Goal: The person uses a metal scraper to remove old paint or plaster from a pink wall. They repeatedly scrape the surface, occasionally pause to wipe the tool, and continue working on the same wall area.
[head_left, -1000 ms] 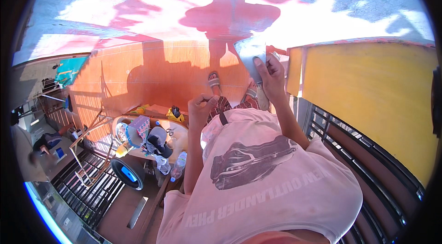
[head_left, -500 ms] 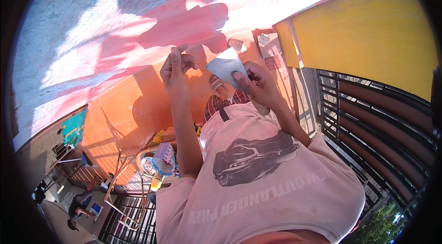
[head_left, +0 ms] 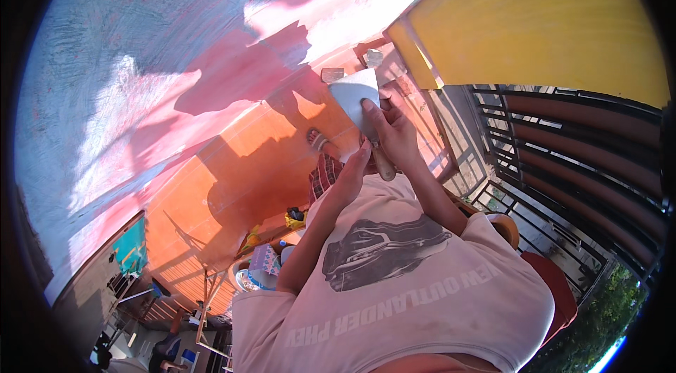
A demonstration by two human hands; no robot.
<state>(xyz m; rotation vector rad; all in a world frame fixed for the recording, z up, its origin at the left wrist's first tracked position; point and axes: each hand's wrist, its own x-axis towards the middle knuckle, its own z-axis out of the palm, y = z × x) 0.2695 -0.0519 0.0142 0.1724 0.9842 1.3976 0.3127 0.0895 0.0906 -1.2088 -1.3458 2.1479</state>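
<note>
The right hand [head_left: 394, 127] pinches the one scraper [head_left: 354, 97] between thumb and fingers, well up on its pale blade, with the handle pointing back toward the shirt. The left hand [head_left: 351, 174] is drawn up just beside the handle, its fingertips near where blade meets handle; whether that grip pinches anything cannot be told. The scraper is in front of the body, apart from the wall [head_left: 134, 84], so no surface appears to be worked at this instant.

Farther out, that wall is streaky blue over much of its face and pink along the part nearest the orange floor [head_left: 179, 197]. Both colours remain, so it looks uneven rather than finished; how much is left cannot be judged. Counted: two hands, one scraper, two small blocks [head_left: 332, 74] [head_left: 374, 58] beyond the blade, one visible sandal [head_left: 317, 138], one patterned box [head_left: 264, 260].
</note>
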